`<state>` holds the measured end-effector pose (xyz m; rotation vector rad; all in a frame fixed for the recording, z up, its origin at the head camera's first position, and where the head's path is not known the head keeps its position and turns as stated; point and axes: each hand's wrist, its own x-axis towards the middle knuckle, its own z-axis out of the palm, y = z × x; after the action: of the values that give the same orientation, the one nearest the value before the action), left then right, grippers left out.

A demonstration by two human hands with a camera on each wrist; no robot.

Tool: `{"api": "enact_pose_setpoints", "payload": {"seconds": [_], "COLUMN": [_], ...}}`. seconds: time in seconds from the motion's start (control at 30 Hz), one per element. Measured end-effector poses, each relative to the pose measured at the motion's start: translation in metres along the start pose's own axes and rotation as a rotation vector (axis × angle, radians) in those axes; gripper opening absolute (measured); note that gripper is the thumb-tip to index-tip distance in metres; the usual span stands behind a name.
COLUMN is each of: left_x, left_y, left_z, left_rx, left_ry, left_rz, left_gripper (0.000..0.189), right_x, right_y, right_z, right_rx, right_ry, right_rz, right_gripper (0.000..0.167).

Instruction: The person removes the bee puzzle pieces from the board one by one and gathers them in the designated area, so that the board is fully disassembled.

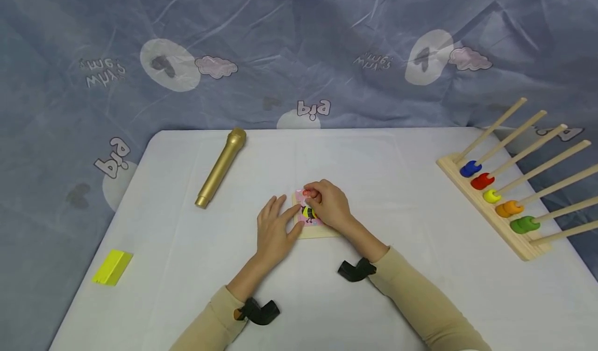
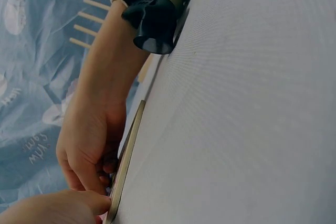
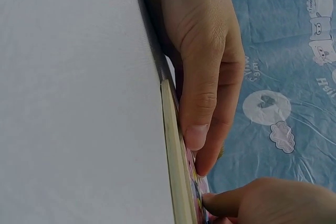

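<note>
1. A wooden bee-picture board lies on the white tabletop, between both hands.
2. The left hand has its fingers spread, thumb and index touching the board's left edge.
3. The right hand bends its fingers over the picture; I can't tell whether they pinch anything.
4. Beyond them: gold microphone, left; ringed wooden peg rack, right.

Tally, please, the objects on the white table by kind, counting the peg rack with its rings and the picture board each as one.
Gold microphone: 1
Yellow block: 1
Picture board: 1
Peg rack with rings: 1
Total: 4
</note>
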<state>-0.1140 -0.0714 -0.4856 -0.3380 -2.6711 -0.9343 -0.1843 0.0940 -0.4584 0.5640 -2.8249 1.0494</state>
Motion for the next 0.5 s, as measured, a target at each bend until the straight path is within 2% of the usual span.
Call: {"api": "enact_pose_setpoints", "payload": {"seconds": [0.5], "left_x": [0.0020], "left_y": [0.0000], "left_z": [-0.0017], "left_rx": [0.011], "left_ry": [-0.010], "left_rz": [-0.005], "left_gripper": [0.038], "right_x": [0.0017], "right_y": [-0.0042], "right_z": [-0.0016], "right_rx": [-0.027], "right_ry": [-0.014], "right_rz": [0.012], "right_gripper": [0.024]}}
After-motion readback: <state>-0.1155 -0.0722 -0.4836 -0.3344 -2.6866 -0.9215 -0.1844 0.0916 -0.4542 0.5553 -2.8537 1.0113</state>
